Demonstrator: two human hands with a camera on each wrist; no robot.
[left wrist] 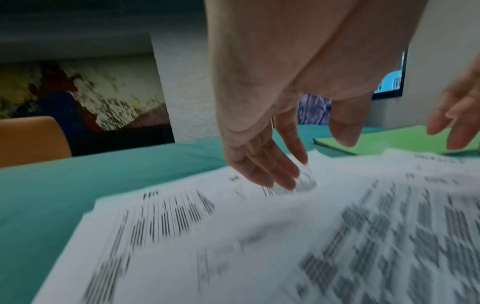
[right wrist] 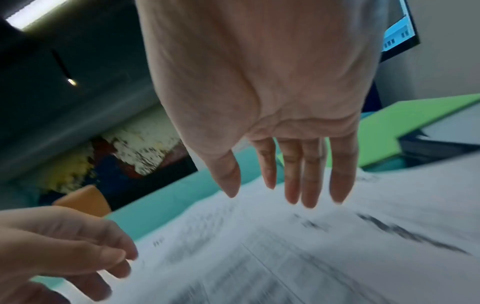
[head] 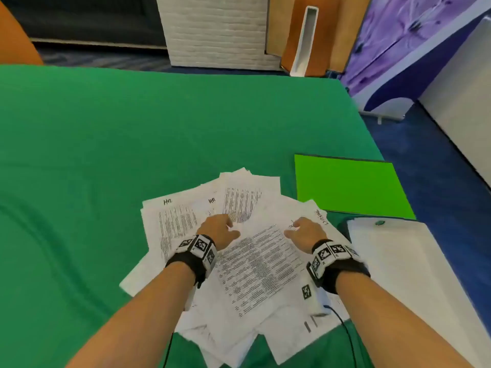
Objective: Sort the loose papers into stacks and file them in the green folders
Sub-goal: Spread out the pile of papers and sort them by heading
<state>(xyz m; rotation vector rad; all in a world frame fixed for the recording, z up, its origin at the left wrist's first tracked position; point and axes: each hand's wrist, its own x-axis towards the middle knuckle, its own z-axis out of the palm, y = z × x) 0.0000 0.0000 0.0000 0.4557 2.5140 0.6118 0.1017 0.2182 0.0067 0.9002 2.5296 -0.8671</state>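
A loose heap of printed white papers (head: 247, 251) lies fanned out on the green table (head: 106, 144), near its front edge. Over the middle of the heap my left hand (head: 225, 227) hovers with relaxed, nearly straight fingers (left wrist: 280, 174) just above the sheets (left wrist: 233, 236). My right hand (head: 297, 228) hangs over the right part of the papers (right wrist: 285, 246), fingers (right wrist: 309, 185) straight and pointing down, holding nothing. A bright green folder (head: 350, 187) lies flat and closed to the right, behind the heap. The same green folder (left wrist: 389, 144) shows past my left fingers, and the green folder (right wrist: 405, 125) behind my right ones.
A white stack or pad (head: 414, 274) with a small green mark lies at the table's right edge, in front of the folder. An orange chair (head: 16, 41) stands at the far left. A thin black cable (head: 345, 333) runs from my right wristband.
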